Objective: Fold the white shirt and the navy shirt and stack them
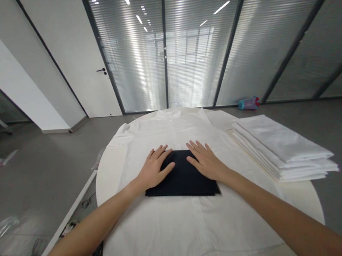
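A dark navy, flat, folded piece [181, 176], which looks like cloth, lies in the middle of a white shirt [171, 227] spread over the round table. My left hand [156, 167] rests flat on its left side, fingers spread. On its right side lies my right hand [205, 161], also flat with the fingers apart. Neither hand grips anything. The shirt's collar [169, 113] points to the far edge, and its hem hangs toward me. Parts of the navy piece are hidden under both palms.
A stack of folded white cloth [282, 143] sits on the table's right side, its corner reaching past the edge. The round table [305, 203] shows around the shirt. Left below it stands a white-edged frame [75, 208] with cables. A blue and pink bundle [249, 103] lies by the glass wall.
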A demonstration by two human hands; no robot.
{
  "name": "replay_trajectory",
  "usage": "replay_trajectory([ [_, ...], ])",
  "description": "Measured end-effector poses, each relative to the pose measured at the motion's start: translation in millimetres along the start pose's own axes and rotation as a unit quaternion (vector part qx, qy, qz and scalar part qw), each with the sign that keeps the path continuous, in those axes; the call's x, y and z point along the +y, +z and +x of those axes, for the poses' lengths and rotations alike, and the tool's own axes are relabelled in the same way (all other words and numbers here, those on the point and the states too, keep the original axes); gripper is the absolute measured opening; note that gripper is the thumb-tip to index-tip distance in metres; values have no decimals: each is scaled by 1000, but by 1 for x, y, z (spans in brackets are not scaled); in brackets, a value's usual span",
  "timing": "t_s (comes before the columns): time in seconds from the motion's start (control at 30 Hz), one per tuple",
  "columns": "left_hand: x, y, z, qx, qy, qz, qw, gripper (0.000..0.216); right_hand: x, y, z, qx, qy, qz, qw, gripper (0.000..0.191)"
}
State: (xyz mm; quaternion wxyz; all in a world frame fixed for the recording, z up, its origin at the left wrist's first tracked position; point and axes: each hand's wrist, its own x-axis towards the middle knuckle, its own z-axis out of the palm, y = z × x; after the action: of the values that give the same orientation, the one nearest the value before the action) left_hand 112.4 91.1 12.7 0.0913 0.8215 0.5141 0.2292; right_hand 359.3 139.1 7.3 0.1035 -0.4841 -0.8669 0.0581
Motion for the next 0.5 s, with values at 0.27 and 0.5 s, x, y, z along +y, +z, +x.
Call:
replay_trajectory([
  [0.27, -65, 2, 19, 29, -166, -18, 986, 60, 27, 7, 8, 22, 7, 20, 1000, 69],
  [0.5, -66, -8, 15, 4, -197, -57, 979, 60, 40, 10, 14, 84, 38, 76, 993, 47],
])
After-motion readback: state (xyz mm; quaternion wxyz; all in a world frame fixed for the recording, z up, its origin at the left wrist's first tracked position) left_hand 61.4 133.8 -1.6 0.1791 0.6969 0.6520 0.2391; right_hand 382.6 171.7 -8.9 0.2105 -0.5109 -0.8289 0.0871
